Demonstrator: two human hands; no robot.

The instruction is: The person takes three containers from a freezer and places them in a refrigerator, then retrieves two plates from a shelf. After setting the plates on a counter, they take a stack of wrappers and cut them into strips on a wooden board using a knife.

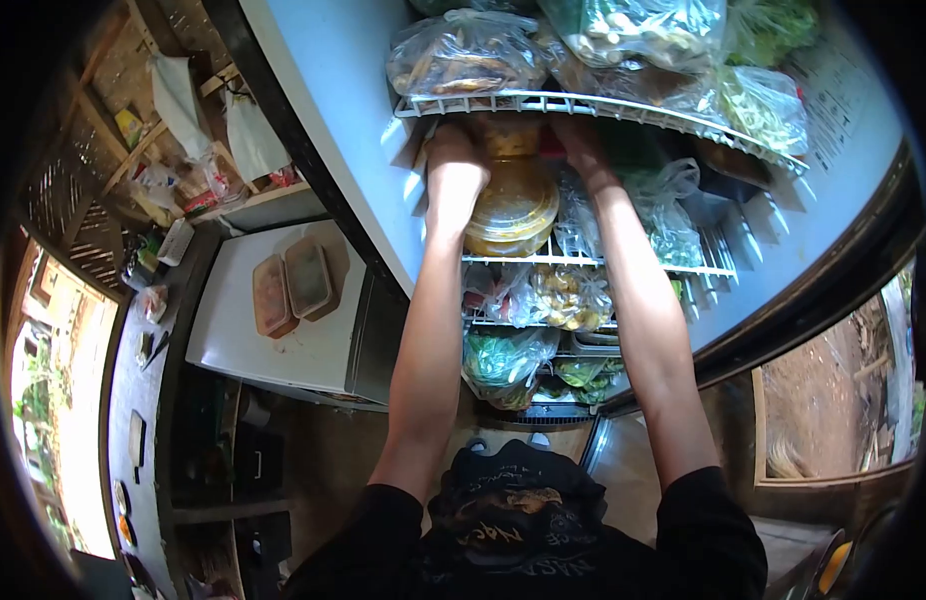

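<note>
Both my arms reach into the open refrigerator, onto a wire shelf (503,259) under the top rack. My left hand (453,155) is beside a round, lidded plastic tub (515,205) with yellowish-brown contents. Behind that tub is another orange-brown container (511,137), between my two hands. My right hand (579,145) reaches in on its other side, near something red at the back. Shade and the upper rack hide the fingers of both hands, so their grip is not visible. Knotted clear bags (668,215) lie to the right of my right forearm.
Bagged produce (643,35) fills the wire rack (503,100) above my hands. Lower shelves hold more bags, one with green vegetables (508,362). To the left, two lidded boxes (293,285) rest on a white surface (238,310). A dark counter (148,400) stands farther left.
</note>
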